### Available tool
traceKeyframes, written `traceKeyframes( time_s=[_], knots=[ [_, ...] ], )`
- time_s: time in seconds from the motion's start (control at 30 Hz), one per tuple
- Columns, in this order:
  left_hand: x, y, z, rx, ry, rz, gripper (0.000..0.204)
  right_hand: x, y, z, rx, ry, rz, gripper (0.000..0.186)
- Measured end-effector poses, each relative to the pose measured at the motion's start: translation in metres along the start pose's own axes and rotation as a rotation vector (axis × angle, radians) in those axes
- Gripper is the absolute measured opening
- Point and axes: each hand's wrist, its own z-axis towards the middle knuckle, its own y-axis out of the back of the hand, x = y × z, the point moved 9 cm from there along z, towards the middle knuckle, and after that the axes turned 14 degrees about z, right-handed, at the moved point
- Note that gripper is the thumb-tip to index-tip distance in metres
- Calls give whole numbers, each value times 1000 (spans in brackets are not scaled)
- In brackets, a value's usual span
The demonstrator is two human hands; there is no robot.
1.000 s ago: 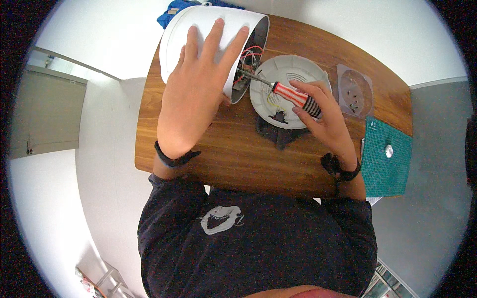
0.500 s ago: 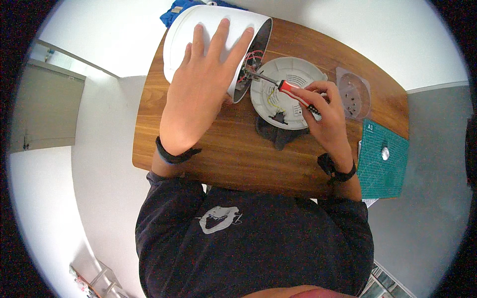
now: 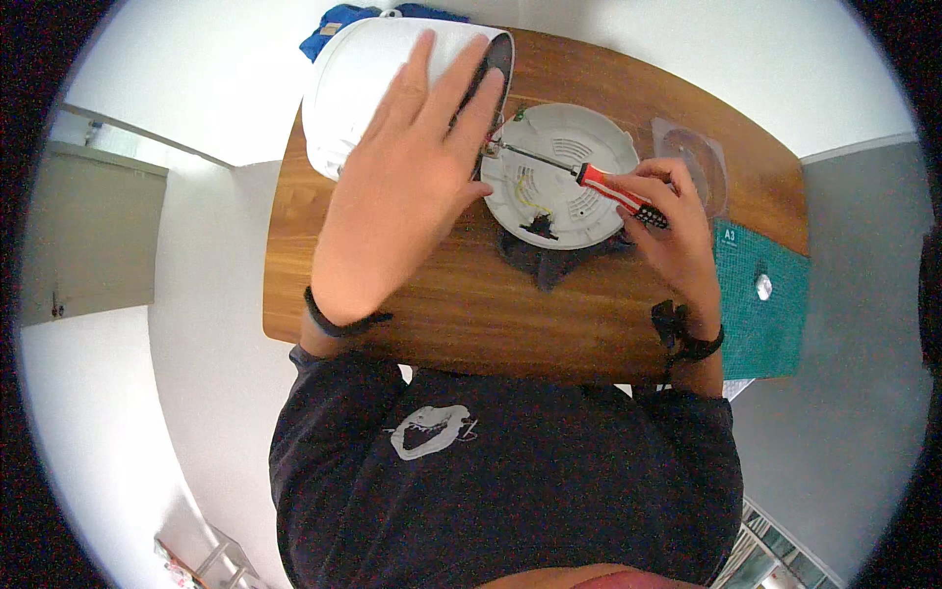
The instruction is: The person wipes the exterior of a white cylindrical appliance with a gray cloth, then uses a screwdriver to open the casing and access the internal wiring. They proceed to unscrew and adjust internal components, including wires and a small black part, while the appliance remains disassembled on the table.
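My right hand [image 3: 672,216] is closed around a screwdriver [image 3: 597,181] with a red and black handle. Its shaft points left, and the tip reaches small parts at the mouth of a white rounded housing [image 3: 343,83] lying on its side. Over that dark opening is my left hand [image 3: 402,182], its fingers stretched and slightly spread, hiding much of the inside; contact with the housing is hard to make out. Between the hands lies a pale round base [image 3: 606,147] with vent slots, a yellow wire and a black fitting.
Dark cloth [image 3: 545,265] lies under the base on the wooden table [image 3: 442,314]. To the right stand a clear plastic dish [image 3: 718,172] and a green cutting mat [image 3: 751,339] bearing a small silvery object [image 3: 763,287]. Blue fabric [image 3: 326,34] sits behind the housing.
My left hand has shifted from the housing's side toward its opening, fingers over the mouth. The screwdriver and right hand have moved slightly right and down. The housing appears turned a little.
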Motion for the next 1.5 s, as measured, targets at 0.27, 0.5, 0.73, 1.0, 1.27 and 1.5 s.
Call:
traceKeyframes(
  time_s=[0.27, 0.5, 0.73, 1.0, 1.27, 1.5],
  knots=[
    [-42, -25, 10, -79, -36, -246, 42, -4, 30, -3, 107, 0, -3, 56],
    [-34, -62, 19, 43, 17, -383, 16, 1, 45, 7, 173, 77, 5, 52],
    [-34, -69, 18, 65, 10, -383, 15, -9, 45, 3, 178, 100, -14, 55],
    [-34, -83, 8, 238, 124, -277, 45, -15, 53, -3, 167, 118, -88, 54],
    [-33, -96, 2, 345, 205, -166, 48, -13, 48, 1, 243, 151, -112, 57],
    [-49, -109, -7, 360, 67, -273, 39, -7, 55, -3, 228, 107, -111, 46]
  ],
)
